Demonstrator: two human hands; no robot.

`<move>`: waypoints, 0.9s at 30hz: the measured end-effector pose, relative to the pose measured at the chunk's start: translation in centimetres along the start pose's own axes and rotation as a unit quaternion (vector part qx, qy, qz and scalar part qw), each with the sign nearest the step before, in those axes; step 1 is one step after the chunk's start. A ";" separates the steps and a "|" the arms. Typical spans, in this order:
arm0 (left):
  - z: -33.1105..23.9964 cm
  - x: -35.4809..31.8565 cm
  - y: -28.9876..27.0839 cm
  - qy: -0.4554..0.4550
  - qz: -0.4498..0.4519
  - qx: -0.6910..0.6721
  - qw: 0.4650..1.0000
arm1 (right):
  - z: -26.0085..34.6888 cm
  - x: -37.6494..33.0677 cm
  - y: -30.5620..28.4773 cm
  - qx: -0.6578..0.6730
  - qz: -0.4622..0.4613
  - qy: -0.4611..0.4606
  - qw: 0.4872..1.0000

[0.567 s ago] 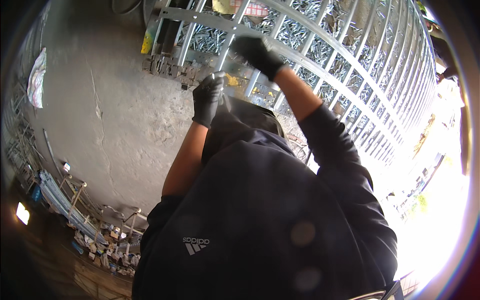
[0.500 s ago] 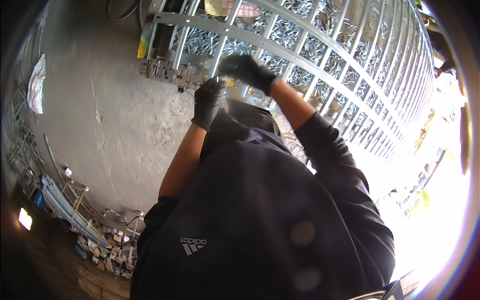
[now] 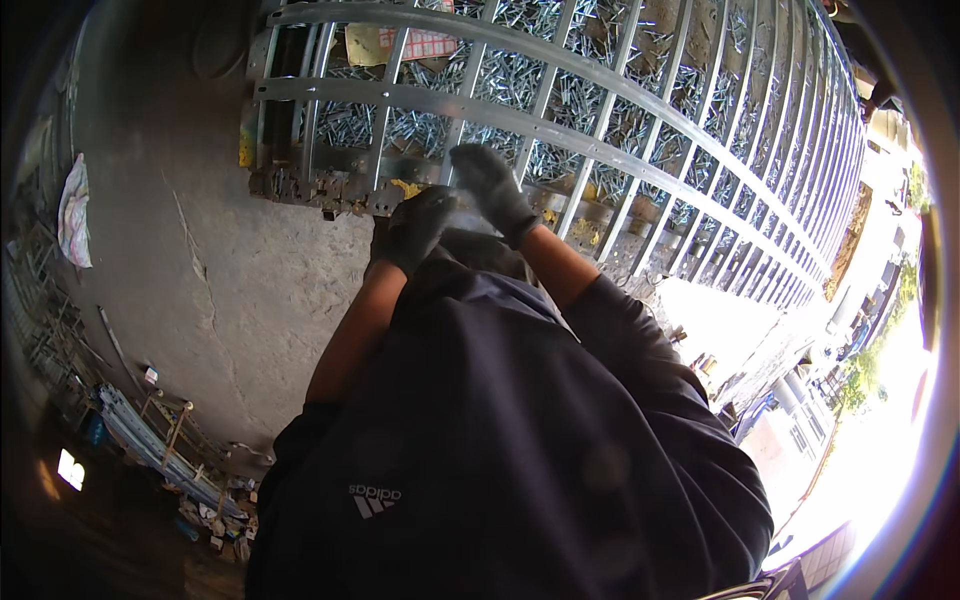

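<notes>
Both my hands wear dark gloves and meet close together at the near edge of a metal frame (image 3: 560, 130) of long rails and narrow crossbars. My left hand (image 3: 418, 228) is closed, its fingertips at the near end of one crossbar (image 3: 456, 135); what it grips is hidden. Just right of that bar is my right hand (image 3: 492, 192), higher and slightly apart from the left. Its fingers bend toward the bar, but blur hides whether they hold anything. Heaps of small shiny metal pieces (image 3: 410, 128) lie beneath the bars.
A rusty, pitted beam (image 3: 300, 188) runs along the frame's near edge. Cracked concrete floor (image 3: 250, 290) spreads on the left, with a pale crumpled sack (image 3: 74, 215). Farther down lie long metal profiles (image 3: 160, 450) on a rack. A red-and-white checked piece (image 3: 425, 43) rests among the metal pieces.
The view has shifted, so the frame sits lower and farther left. My right hand has come down from above the crossbar, nearer the frame's edge. My left hand stays at the bar end.
</notes>
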State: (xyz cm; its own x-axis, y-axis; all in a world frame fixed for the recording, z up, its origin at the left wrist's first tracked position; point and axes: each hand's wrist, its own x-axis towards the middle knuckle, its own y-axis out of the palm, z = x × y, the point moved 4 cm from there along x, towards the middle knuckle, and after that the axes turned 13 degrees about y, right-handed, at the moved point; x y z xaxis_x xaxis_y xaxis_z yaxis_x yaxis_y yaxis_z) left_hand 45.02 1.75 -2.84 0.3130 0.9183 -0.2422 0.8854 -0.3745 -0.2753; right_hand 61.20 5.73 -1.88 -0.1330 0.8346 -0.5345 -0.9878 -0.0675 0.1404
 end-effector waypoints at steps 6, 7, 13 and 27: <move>4.8 -6.0 0.5 -0.248 -0.078 -0.185 0.948 | 2.4 7.2 -4.6 -0.459 -0.021 -0.090 0.884; 5.3 -6.4 0.9 -0.250 -0.063 -0.198 0.946 | 2.5 8.2 -4.7 -0.529 -0.033 -0.185 0.828; 7.1 -6.6 2.5 -0.220 -0.050 -0.232 0.946 | 2.6 10.2 -5.4 -0.622 0.000 -0.208 0.755; 6.0 -4.2 3.7 -0.228 -0.139 -0.339 0.902 | 6.3 9.8 -0.7 -0.690 0.080 -0.175 0.698</move>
State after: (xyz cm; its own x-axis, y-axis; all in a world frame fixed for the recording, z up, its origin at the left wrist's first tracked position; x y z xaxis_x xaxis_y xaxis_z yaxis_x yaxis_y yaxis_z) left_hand 44.92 -4.30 -8.36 0.0090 0.7588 -0.6512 0.9627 0.1695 0.2108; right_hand 61.10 17.43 -1.99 -0.4603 0.8228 -0.3335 -0.1333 -0.4354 -0.8903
